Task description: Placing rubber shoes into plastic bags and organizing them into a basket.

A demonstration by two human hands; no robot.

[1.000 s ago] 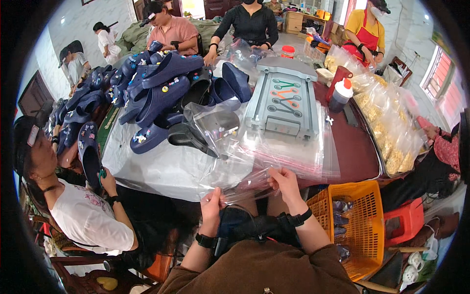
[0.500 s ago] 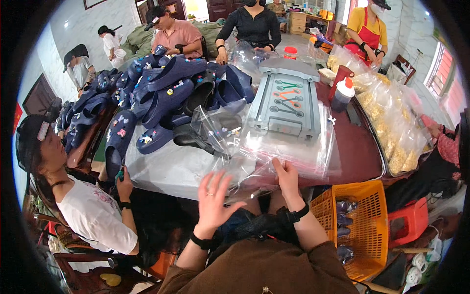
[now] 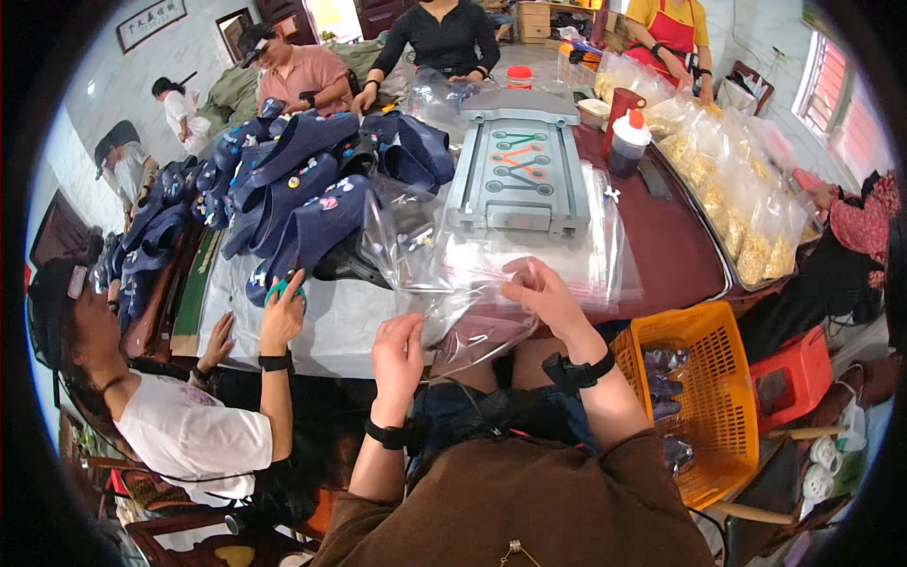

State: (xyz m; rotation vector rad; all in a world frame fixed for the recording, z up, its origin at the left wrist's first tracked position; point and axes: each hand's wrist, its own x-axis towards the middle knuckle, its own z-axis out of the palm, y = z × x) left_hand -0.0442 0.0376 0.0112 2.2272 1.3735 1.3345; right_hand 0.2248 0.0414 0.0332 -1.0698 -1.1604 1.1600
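Note:
A clear plastic bag (image 3: 487,335) stretches between my hands at the table's near edge. My left hand (image 3: 397,352) has its fingers pinched together at the bag's left side. On the bag's upper right edge, my right hand (image 3: 546,298) grips with thumb and fingers. Just beyond lies a stack of clear bags (image 3: 609,255), with a grey plastic panel-like piece (image 3: 463,203) bearing green and orange shapes on top. Left of the stack, another crumpled clear bag (image 3: 402,231) leans against navy clogs (image 3: 326,222) decorated with small charms.
A co-worker's hand (image 3: 281,321) at left holds a green-handled tool (image 3: 286,288) by the clogs. An orange basket (image 3: 709,406) with wrapped items stands at my right. Farther right are a dark bottle (image 3: 628,146) with a red cap and a tray of filled bags (image 3: 737,208).
My left hand has gone from spread fingers to a pinch on the bag, and the bag's opening is stretched wider. The co-worker at left has reached forward to the clogs. My view has shifted.

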